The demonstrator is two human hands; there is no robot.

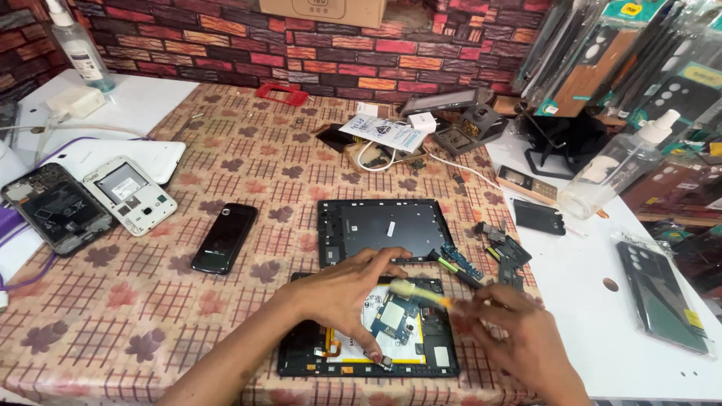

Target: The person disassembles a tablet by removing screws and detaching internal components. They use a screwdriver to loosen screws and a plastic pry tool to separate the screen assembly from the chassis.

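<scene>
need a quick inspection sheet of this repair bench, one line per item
surface: table under a checked, leaf-patterned cloth, white board on the right
job's things: opened black tablet with exposed blue circuit board; removed black tablet back frame lies behind it
clutter: black bar phone, two opened phones, small loose circuit parts, clear spray bottle, black phone case
grippers: left hand rests on the tablet, fingers pressing it; right hand holds a yellow-handled brush over the board
cables: white cable coiled near the wall, purple cable at left edge
surroundings: painted brick wall, hanging packaged phone cases
</scene>
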